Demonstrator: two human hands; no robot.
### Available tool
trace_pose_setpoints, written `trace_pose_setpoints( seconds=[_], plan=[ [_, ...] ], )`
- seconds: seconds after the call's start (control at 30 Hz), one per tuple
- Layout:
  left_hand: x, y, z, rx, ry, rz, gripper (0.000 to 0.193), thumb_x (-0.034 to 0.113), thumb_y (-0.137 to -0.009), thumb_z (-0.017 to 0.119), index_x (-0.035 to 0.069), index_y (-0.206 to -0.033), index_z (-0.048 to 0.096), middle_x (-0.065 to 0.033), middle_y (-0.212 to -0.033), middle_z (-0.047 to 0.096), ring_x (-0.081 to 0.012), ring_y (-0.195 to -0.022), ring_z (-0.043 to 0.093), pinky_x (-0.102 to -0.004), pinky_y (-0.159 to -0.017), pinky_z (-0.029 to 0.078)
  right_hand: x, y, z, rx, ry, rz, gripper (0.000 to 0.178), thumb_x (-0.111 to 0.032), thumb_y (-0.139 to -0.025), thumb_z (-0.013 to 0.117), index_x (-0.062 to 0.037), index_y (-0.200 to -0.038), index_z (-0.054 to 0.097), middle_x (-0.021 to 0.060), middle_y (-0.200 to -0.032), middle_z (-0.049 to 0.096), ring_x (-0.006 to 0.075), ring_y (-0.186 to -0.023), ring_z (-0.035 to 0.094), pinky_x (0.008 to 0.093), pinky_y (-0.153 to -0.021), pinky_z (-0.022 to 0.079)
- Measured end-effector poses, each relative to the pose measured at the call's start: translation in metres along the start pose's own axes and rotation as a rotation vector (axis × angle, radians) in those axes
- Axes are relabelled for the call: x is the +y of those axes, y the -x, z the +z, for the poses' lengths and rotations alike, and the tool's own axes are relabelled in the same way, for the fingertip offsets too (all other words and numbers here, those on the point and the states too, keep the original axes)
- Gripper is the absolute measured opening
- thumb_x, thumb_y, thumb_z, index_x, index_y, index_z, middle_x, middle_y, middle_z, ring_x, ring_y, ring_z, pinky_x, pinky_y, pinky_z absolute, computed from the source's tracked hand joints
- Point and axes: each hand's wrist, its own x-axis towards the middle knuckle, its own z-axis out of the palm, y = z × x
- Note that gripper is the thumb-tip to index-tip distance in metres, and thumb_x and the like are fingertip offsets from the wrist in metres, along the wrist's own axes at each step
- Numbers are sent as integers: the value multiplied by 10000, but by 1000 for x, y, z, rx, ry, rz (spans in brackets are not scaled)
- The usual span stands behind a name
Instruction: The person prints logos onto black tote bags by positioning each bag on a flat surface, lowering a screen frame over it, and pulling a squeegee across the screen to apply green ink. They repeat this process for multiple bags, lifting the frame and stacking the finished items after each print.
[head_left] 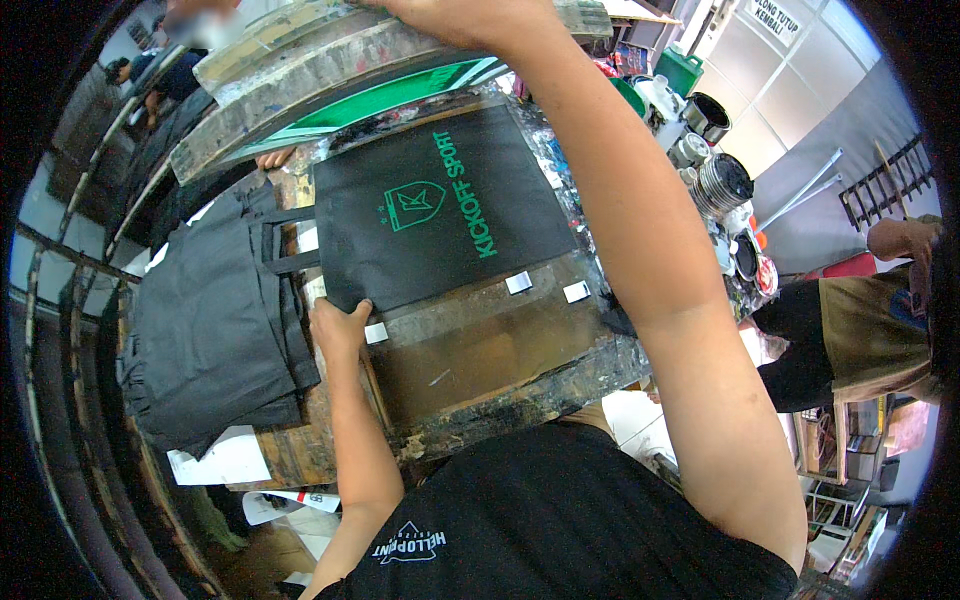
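A flat black fabric bag [350, 220] with a green printed crest and lettering lies on the worn board [480, 350]. My left hand [340, 325] is at its near left corner, thumb and fingers closed on the edge. Above the bag's far side, a wooden-framed printing screen [300, 80] is tilted up, green showing on its mesh. My right arm reaches across to it, and my right hand [460, 20] grips the frame's upper edge; its fingertips are partly cut off. Small white tabs [519, 283] stick to the board along the bag's near edge.
A pile of black bags [215, 320] with handles lies at the left. Paint-smeared cans [720, 185] and tubs crowd the right side. Another person's fingers [275, 158] rest beyond the bag under the screen. A person [860, 330] stands at the right; metal rails [75, 300] run along the left.
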Motion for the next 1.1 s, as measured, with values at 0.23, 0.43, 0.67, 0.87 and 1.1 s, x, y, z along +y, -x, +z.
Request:
trace_pose_setpoints(
  seconds=[0.23,0.43,0.67,0.87,1.1],
  plan=[
    [0,-15,9,230,203,269,516,208,-809,842,-101,-1167,636,-320,-1084,705,-472,-965,713,-496,-832,592,-8,1,-13,-127,41,36,796,-751,-1034,323,-75,-1318,632,138,-1289,681,263,-1267,608,625,-1192,330],
    [29,-77,-87,-16,736,172,419,130,-929,741,-86,-1271,635,-139,-1054,720,-159,-745,689,-263,-562,562,-7,6,-5,-31,-20,19,785,-750,-1032,333,-71,-1282,637,138,-1254,683,265,-1257,599,630,-1196,313],
    [-90,-177,-235,-98,734,-11,515,214,-932,765,6,-1380,618,6,-1001,703,-39,-651,560,-161,-518,411,-11,-1,-14,-206,-61,52,779,-771,-1027,316,-82,-1181,645,126,-1143,674,242,-1125,607,549,-1109,404],
    [-248,-265,-287,15,656,-253,496,207,-946,774,82,-1401,621,16,-949,680,-1,-464,432,-167,-412,353,0,-7,10,-52,19,9,828,-814,-1001,322,-66,-1099,662,121,-1042,680,236,-1032,616,501,-1006,469],
    [-271,-216,-213,901,45,15,629,475,-886,804,-42,-1227,695,-268,-1231,680,-354,-1128,656,-458,-970,513,6,-3,12,52,-58,0,816,-803,-986,406,-39,-990,692,130,-976,675,253,-979,610,461,-941,480]
  ],
)
